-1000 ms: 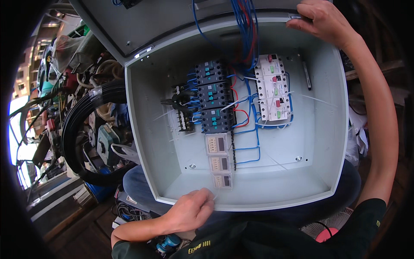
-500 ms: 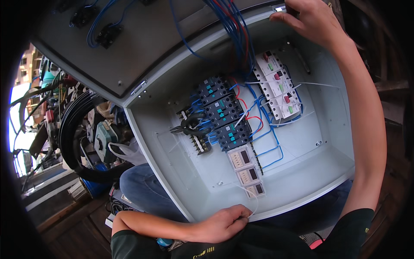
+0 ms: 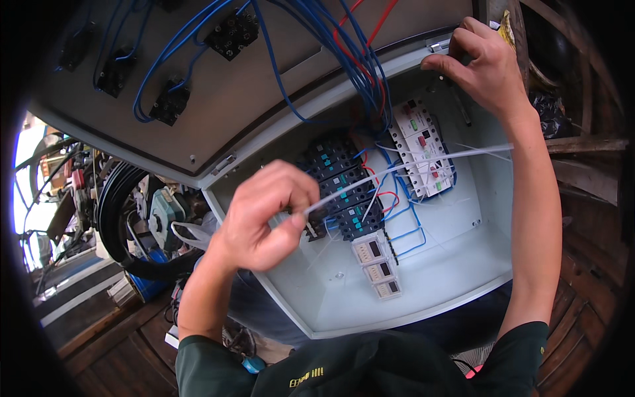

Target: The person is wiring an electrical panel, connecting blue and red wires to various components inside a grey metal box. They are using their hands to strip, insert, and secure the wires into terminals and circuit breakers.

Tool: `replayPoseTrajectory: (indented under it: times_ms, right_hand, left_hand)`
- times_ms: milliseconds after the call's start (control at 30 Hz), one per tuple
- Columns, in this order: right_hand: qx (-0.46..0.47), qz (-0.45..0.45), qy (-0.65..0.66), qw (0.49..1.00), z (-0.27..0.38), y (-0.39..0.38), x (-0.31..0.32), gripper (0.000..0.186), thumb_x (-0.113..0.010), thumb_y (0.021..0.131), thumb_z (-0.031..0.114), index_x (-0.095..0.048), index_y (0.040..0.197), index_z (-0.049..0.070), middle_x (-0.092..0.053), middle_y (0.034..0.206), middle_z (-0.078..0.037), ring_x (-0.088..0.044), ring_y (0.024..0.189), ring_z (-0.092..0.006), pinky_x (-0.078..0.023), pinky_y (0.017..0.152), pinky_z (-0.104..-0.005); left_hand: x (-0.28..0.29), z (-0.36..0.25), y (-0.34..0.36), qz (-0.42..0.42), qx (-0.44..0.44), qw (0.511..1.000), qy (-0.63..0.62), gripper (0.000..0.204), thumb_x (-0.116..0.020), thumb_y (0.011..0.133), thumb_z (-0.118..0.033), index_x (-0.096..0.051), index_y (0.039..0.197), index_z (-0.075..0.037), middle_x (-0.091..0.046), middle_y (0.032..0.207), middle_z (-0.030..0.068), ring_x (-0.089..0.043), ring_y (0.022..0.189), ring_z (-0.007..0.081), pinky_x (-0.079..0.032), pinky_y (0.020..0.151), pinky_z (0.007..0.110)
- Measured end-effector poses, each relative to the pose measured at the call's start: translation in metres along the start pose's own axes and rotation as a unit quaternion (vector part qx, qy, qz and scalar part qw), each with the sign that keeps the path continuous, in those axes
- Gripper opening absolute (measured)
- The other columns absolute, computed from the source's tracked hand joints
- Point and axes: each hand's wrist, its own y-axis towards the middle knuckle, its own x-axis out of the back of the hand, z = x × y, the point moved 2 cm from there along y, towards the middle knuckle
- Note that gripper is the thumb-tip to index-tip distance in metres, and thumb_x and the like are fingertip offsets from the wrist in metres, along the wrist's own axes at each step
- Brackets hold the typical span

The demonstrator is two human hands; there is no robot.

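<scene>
My left hand (image 3: 271, 215) pinches a white cable tie (image 3: 403, 167) stretched diagonally above a grey metal enclosure (image 3: 456, 261). It partly hides a brass terminal strip. Inside, three dark contactors (image 3: 342, 188) stand left of white motor breakers (image 3: 423, 152), wired with blue and red wires. Three small timers (image 3: 374, 268) sit below the contactors; a black marker (image 3: 463, 107) lies at the upper right. My right hand (image 3: 476, 66) is curled over the enclosure's edge at the upper right corner, beside a hinge. The open door (image 3: 264, 63) carries switch blocks (image 3: 231, 34) with wire bundles.
A black hose coil (image 3: 112, 218) and piled tools and gear (image 3: 53, 188) lie at the left. Wooden slats (image 3: 582, 145) and a black plastic bag (image 3: 552, 112) are at the right, above a dark wooden floor (image 3: 575, 337). My legs are under the enclosure.
My left hand has risen from the front rim to over the left half of the enclosure, carrying the tie. More of the door shows as the view shifted; my right hand stays on the edge.
</scene>
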Motion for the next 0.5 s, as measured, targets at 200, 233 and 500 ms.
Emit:
replayPoseTrajectory:
  times_ms: [200,233,500]
  right_hand:
    - [-0.056,0.015,0.064,0.996,0.005,0.0,-0.011,0.043,-0.086,0.074,0.035,-0.06,0.072,0.001,-0.049,0.073,-0.005,-0.052,0.064,-0.0198,-0.042,0.058,-0.0323]
    - [-0.069,0.016,0.073,0.995,0.006,-0.002,-0.013,0.042,-0.086,0.075,0.034,-0.061,0.073,0.001,-0.049,0.074,-0.005,-0.052,0.064,-0.0196,-0.042,0.058,-0.0322]
    - [-0.096,-0.006,0.077,0.992,-0.004,0.002,-0.048,0.041,-0.085,0.077,0.034,-0.063,0.09,0.002,-0.059,0.081,-0.006,-0.057,0.072,-0.0185,-0.048,0.067,-0.0309]
  left_hand:
    - [0.01,0.045,0.063,-0.062,-0.108,0.98,0.156,0.011,-0.055,0.074,-0.007,-0.054,0.08,0.001,-0.063,0.093,0.0147,-0.057,0.072,0.0232,-0.047,0.066,0.03]
    - [0.01,0.05,0.065,-0.069,-0.118,0.979,0.152,0.01,-0.055,0.074,-0.007,-0.054,0.08,0.001,-0.064,0.092,0.0145,-0.057,0.071,0.0231,-0.047,0.065,0.03]
    - [0.013,0.083,0.063,-0.115,-0.089,0.984,0.107,0.006,-0.054,0.077,-0.004,-0.054,0.08,0.001,-0.063,0.089,0.0136,-0.055,0.073,0.0189,-0.045,0.067,0.028]
